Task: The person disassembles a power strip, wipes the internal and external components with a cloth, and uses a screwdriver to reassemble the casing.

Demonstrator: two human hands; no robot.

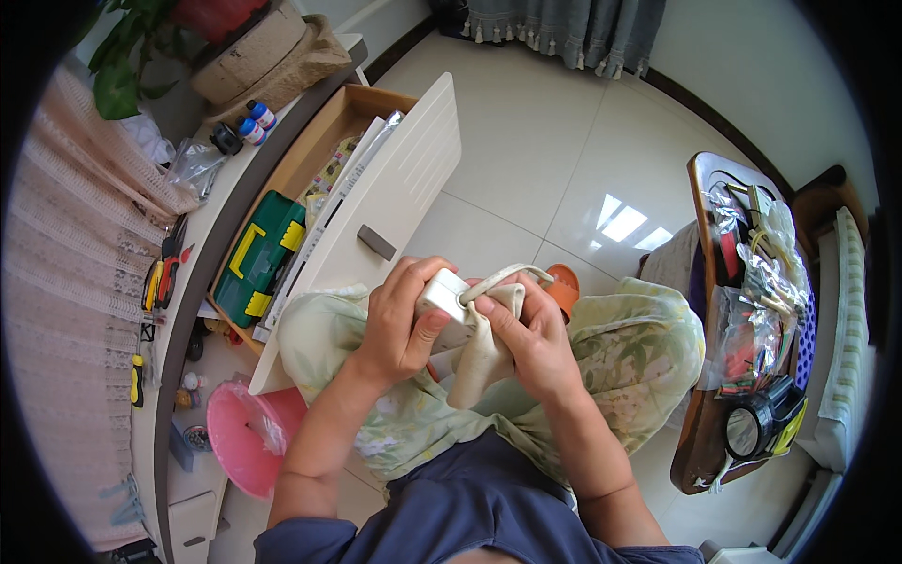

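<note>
Over my lap, my left hand (402, 320) is wrapped round a small white box-shaped piece (442, 293), thumb on its near side. A thick off-white cord (503, 274) seems to meet the box and loops over to the right; what kind of device it is, I cannot tell. My right hand (534, 340) pinches a cream cloth (481, 367), with the thumb pressed near the box's right end. The cloth hangs down between my hands, and the cord passes across the fingers of my right hand.
To the left, an open drawer (378, 226) holds a green toolbox (263, 249) with yellow latches. Pliers (167, 277) and small bottles (252, 130) lie on the countertop. A pink bucket (246, 442) stands below. At right, a stool-like stand (691, 451) carries bagged parts and a black flashlight (752, 428).
</note>
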